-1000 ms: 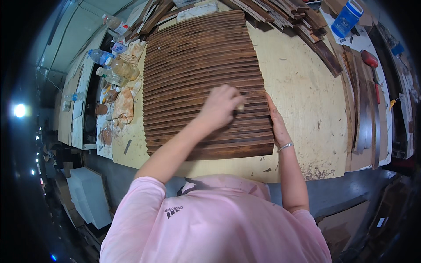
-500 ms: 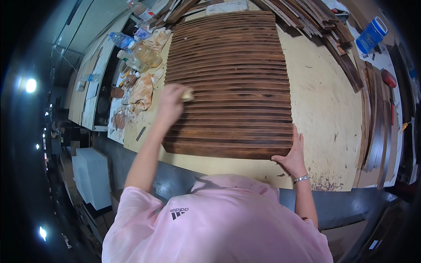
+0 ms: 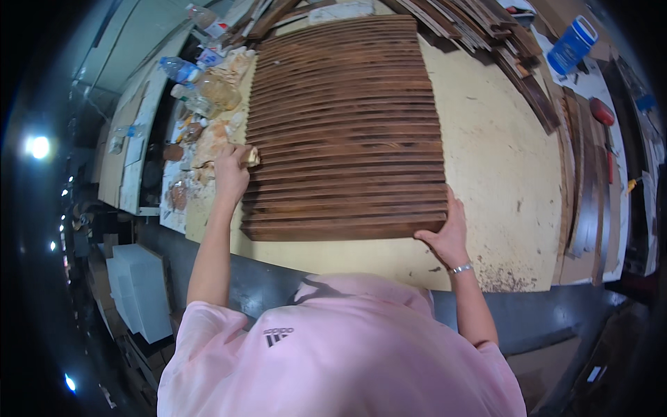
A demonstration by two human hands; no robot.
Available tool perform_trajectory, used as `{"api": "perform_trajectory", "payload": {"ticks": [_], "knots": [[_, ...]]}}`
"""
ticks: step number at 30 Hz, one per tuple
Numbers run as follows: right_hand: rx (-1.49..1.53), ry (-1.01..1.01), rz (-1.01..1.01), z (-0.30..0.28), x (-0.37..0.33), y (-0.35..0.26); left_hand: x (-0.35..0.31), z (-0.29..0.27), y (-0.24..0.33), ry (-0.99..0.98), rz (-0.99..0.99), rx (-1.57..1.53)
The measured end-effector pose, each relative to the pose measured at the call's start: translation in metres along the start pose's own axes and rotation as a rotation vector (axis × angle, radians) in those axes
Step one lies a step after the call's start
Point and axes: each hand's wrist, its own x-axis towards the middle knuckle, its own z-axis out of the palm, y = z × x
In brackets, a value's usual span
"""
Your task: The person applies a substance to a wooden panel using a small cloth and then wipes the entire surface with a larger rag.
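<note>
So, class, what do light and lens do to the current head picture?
Head view: a round white light glares at far left; head view: the rim falls to black; head view: the ridged dark-brown wooden panel shows bowed upper ridges, likely fisheye distortion.

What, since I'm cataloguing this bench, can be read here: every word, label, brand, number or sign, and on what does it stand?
Pink shirt: dark lettering and a striped emblem; I don't copy out printed words or brands.
Blue container: pale marking, too small to read.
Bottle with a red-and-white label: too blurred to read.
</note>
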Motion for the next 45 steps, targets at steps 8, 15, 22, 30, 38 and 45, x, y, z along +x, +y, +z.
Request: {"api": "perform_trajectory", "payload": {"ticks": [8,15,22,30,38,45], "knots": [[-0.078,0.033,-0.060,0.006,0.002,0.009,0.010,0.042,0.237,-0.089,0.604,-0.472],[-0.067,0.037,-0.093,0.006,0.001,0.009,0.000,0.058,0.268,-0.259,0.664,-0.425],[-0.055,0.129,-0.163,0.010,0.002,0.013,-0.029,0.010,0.123,-0.185,0.389,-0.153],[-0.010,0.089,-0.143,0.009,0.000,0.008,-0.107,-0.034,-0.045,-0.039,-0.233,0.147],[0.500,0.054,-0.035,0.017,0.003,0.031,-0.068,-0.021,-0.032,0.123,-0.242,-0.241],[0.472,0.022,0.011,0.014,0.002,0.011,-0.060,-0.027,0.032,-0.030,0.081,-0.391]]}}
